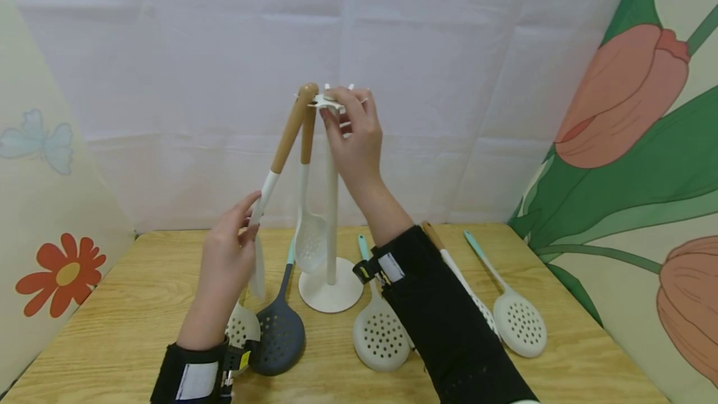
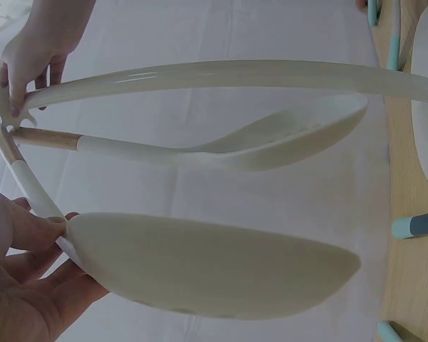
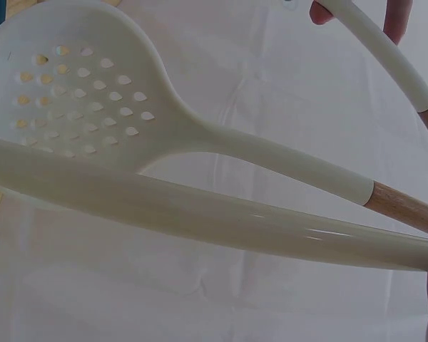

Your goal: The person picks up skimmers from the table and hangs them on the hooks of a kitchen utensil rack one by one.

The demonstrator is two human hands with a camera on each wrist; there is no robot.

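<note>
A white utensil stand (image 1: 331,223) rises from a round base on the wooden table (image 1: 589,341). My right hand (image 1: 339,112) pinches its hook ring (image 1: 324,102) at the top. My left hand (image 1: 247,220) pinches the white neck of a wood-handled spoon (image 1: 286,139), which is tilted, with its handle end up at the hook ring. In the left wrist view my fingers (image 2: 36,239) hold the neck just above the spoon's bowl (image 2: 214,267). A white slotted spoon (image 1: 310,239) hangs from the stand, and the right wrist view shows its holes (image 3: 78,92) behind the pole (image 3: 200,214).
On the table lie a dark grey skimmer (image 1: 280,329), a white skimmer (image 1: 242,326) under my left wrist, two teal-handled white skimmers (image 1: 380,335) (image 1: 518,323), and a wood-handled utensil (image 1: 457,276) partly under my right forearm. Fabric walls close in the back and sides.
</note>
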